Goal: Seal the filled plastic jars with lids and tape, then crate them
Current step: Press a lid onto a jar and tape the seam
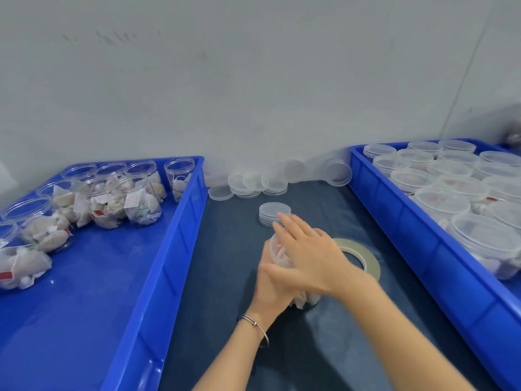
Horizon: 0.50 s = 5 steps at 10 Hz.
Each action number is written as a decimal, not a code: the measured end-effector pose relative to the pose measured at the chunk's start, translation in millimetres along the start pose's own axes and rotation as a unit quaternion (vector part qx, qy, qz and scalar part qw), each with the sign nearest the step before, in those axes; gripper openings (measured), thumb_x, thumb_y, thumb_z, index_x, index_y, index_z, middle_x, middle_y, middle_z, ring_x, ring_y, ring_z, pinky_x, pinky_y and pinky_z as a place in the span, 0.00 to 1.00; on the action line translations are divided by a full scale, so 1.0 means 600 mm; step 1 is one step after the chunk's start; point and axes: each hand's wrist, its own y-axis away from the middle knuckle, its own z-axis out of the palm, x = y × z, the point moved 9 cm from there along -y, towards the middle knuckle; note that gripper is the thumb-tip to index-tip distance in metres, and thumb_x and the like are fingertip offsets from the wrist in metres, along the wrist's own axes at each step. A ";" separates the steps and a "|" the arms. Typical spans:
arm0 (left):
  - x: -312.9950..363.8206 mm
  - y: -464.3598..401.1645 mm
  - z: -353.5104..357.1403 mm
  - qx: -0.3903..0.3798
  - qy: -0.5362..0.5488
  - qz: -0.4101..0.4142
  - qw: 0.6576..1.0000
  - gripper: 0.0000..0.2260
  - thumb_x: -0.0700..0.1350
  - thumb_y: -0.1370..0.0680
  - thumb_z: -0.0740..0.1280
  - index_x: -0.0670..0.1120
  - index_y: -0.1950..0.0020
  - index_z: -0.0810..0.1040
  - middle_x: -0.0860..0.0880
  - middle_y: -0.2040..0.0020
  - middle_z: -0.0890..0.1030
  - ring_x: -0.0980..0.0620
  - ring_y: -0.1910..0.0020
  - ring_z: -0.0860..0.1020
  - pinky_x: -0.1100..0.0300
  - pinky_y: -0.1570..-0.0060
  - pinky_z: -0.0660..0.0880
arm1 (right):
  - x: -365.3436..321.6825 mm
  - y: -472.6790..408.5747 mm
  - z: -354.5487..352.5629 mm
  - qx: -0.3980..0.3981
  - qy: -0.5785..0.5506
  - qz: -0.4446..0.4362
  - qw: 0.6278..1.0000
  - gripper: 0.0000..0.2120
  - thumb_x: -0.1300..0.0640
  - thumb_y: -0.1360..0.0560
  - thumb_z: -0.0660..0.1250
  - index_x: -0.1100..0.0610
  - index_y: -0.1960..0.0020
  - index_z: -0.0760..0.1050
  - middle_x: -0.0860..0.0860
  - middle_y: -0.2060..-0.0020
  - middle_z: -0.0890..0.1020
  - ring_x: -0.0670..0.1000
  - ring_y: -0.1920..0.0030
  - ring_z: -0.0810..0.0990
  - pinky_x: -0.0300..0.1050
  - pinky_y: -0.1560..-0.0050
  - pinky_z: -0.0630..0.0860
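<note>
A filled clear plastic jar (pixel 277 253) stands on the dark table between two blue crates. My left hand (pixel 272 283) grips its side from the left. My right hand (pixel 307 253) lies flat over the jar's top with fingers straight, hiding whether a lid is on it. A roll of clear tape (pixel 363 256) lies flat just right of the jar. A short stack of clear lids (pixel 274 214) sits just beyond my fingertips.
The left blue crate (pixel 180 235) holds several open jars filled with tea-bag sachets (pixel 132 198). The right blue crate (pixel 400 218) holds several lidded jars (pixel 439 203). More loose lids (pixel 253 184) lie along the grey wall at the back.
</note>
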 end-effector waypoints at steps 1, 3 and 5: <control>0.025 -0.014 -0.004 -0.006 0.032 0.005 0.999 0.16 0.48 0.34 0.72 0.54 0.51 0.71 0.58 0.57 0.77 0.61 0.57 0.79 0.72 0.57 0.73 | 0.007 0.018 -0.003 -0.069 -0.068 -0.075 0.992 0.31 0.40 0.22 0.54 0.49 0.23 0.54 0.46 0.24 0.56 0.45 0.25 0.50 0.40 0.29 0.55; 0.031 -0.002 -0.019 0.051 0.011 -0.030 0.998 0.25 0.36 0.28 0.72 0.64 0.46 0.66 0.65 0.50 0.74 0.78 0.52 0.72 0.81 0.53 0.69 | -0.006 0.036 -0.023 0.141 0.142 0.103 0.974 0.26 0.41 0.24 0.57 0.53 0.32 0.72 0.61 0.47 0.78 0.59 0.53 0.76 0.46 0.63 0.72; 0.029 0.001 -0.008 0.032 0.087 -0.022 0.995 0.22 0.43 0.35 0.72 0.49 0.45 0.68 0.51 0.48 0.79 0.56 0.48 0.77 0.65 0.47 0.75 | 0.026 0.003 0.001 -0.025 0.036 0.082 0.996 0.30 0.29 0.29 0.54 0.44 0.32 0.63 0.52 0.52 0.68 0.55 0.54 0.70 0.46 0.56 0.66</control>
